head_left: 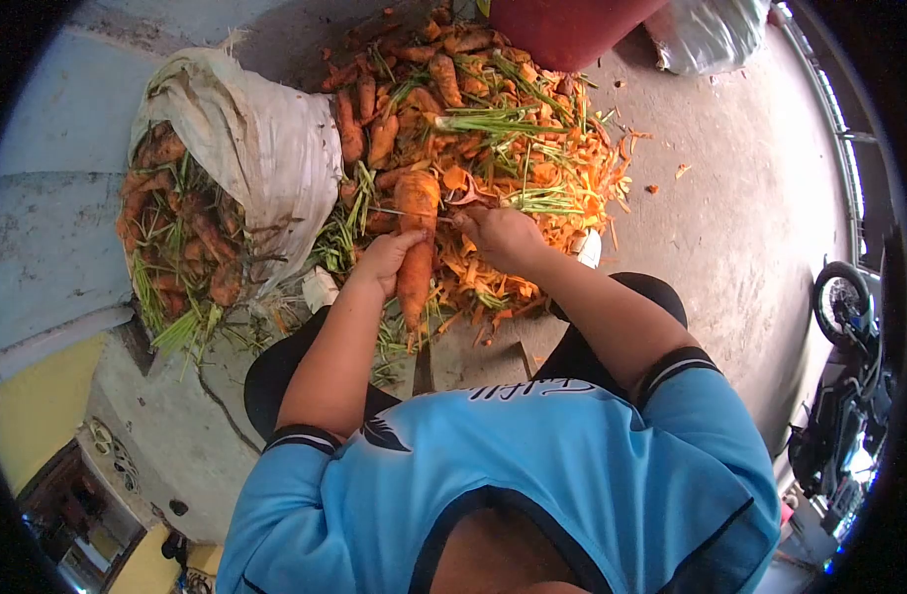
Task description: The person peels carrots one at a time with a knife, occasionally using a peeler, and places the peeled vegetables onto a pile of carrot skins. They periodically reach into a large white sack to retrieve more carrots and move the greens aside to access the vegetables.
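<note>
Orange peelings (562, 183) already litter the floor (730, 228), sack (245, 139) mostly full; left hand (382, 259) grips carrot (415, 247), right hand (503, 236) grips peeler (470, 195) mid-carrot.

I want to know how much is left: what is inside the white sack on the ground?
The white sack lies on its side, mouth open. Inside show unpeeled carrots with green stalks, some spilling out. How far they fill it is hidden by the cloth.

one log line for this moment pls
left hand: holds carrot | right hand: peeler on carrot | peels piled on floor | sack of carrots at left
</note>
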`<state>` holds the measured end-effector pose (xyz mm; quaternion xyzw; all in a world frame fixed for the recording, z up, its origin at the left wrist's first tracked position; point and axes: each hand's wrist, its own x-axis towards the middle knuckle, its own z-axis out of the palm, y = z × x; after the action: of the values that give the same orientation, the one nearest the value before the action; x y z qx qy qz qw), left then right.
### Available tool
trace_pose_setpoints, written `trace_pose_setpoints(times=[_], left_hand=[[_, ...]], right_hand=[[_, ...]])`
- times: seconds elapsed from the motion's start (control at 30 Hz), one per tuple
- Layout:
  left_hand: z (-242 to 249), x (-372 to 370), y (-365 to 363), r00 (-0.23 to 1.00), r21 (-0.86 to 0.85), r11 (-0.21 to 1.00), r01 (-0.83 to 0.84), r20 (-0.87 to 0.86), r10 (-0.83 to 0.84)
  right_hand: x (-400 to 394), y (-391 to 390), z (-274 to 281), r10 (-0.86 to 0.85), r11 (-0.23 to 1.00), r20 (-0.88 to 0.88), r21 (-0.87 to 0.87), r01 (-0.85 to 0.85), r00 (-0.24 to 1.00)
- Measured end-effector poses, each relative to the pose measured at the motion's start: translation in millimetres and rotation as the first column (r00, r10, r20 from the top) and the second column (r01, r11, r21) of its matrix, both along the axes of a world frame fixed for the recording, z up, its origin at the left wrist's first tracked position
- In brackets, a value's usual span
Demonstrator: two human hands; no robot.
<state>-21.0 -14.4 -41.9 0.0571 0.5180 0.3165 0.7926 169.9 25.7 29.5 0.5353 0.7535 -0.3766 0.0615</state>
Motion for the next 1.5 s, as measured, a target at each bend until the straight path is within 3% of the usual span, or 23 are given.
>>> trace_pose_setpoints(times=[0.13,0.3,0.37,0.47,0.6,0.63,0.67,0.7,0.73,0.77,0.8,0.9,1.13,1.23,1.3,1.37,1.43,1.47,1.5], left_hand=[[31.0,-3.2,1.9,0.985,0.03,0.985,0.172,-0.032,-0.171],[27.4,-9.2,-11.5,0.979,0.06,0.977,0.205,-0.029,-0.204],[42.2,-10.1,-16.0,0.969,0.124,0.961,0.249,-0.024,-0.248],[68.1,-11.8,-20.2,0.942,0.341,0.905,0.255,0.123,-0.312],[49.6,-26.0,-18.8,0.986,0.132,0.979,0.154,0.046,-0.162],[44.8,-28.0,-18.9,0.988,0.121,0.983,0.14,0.055,-0.148],[41.7,-29.0,-19.1,0.988,0.109,0.985,0.132,0.06,-0.139],[41.3,-29.3,-19.7,0.989,0.096,0.987,0.126,0.06,-0.132],[47.9,-26.4,-20.1,0.994,0.09,0.991,0.099,0.04,-0.103],[49.0,-26.5,-18.0,0.992,0.085,0.989,0.121,0.017,-0.123],[48.6,-26.8,-17.0,0.99,0.077,0.987,0.143,-0.005,-0.143],[44.2,-26.9,-18.5,0.988,0.092,0.984,0.154,-0.013,-0.154],[45.4,-21.3,-24.5,0.99,0.099,0.987,0.125,0.048,-0.13],[57.0,-24.0,-24.8,0.998,0.037,0.997,0.067,0.018,-0.068],[45.7,-32.7,-22.8,1.0,-0.003,1.0,0.012,-0.007,-0.012],[44.7,-30.6,-22.1,0.999,0.023,1.0,0.018,0.042,-0.019],[55.0,-32.5,-22.9,0.987,0.119,0.99,0.08,0.127,-0.095],[58.2,-27.4,-25.5,0.993,0.142,0.986,0.088,0.071,-0.099],[55.3,-24.0,-27.6,0.992,0.1,0.992,0.079,0.086,-0.088]], right_hand=[[-6.3,-3.6,-2.2,0.068,0.998,0.092,-0.018,-0.067,0.993],[-11.0,0.4,1.0,0.139,0.99,0.171,-0.024,-0.137,0.975],[3.5,13.6,-16.3,0.378,0.905,0.447,0.007,-0.426,0.811],[70.7,51.2,-83.3,0.035,0.993,0.462,0.086,-0.084,0.886],[46.8,57.8,-39.5,-0.277,0.961,0.414,0.133,0.244,0.867],[31.1,48.9,-11.9,-0.169,0.978,0.302,0.167,0.123,0.938],[28.6,50.0,-35.7,0.089,0.96,0.43,0.203,-0.192,0.898],[11.5,38.7,-30.3,0.119,0.955,0.348,0.215,-0.203,0.93],[-4.4,29.3,-24.3,0.2,0.962,0.319,0.118,-0.248,0.926],[-13.7,15.2,-22.2,0.35,0.883,0.246,0.235,-0.406,0.904],[-29.9,4.0,7.4,0.312,0.92,0.214,0.174,-0.35,0.926],[-40.0,-2.9,5.0,0.172,0.978,0.12,0.101,-0.184,0.978],[-36.2,17.5,-12.4,0.208,0.97,0.169,0.089,-0.225,0.964],[-24.4,35.5,-14.4,0.205,0.974,0.383,0.015,-0.228,0.901],[8.2,46.4,-49.5,0.198,0.961,0.355,0.112,-0.252,0.913],[64.9,63.8,-87.7,0.079,0.986,0.518,0.086,-0.144,0.852],[51.6,69.2,-63.1,0.071,0.98,0.474,0.129,-0.149,0.878],[47.3,60.5,-56.3,0.088,0.98,0.461,0.12,-0.16,0.883],[30.1,60.1,-56.1,-0.009,0.992,0.46,0.113,-0.049,0.888]])
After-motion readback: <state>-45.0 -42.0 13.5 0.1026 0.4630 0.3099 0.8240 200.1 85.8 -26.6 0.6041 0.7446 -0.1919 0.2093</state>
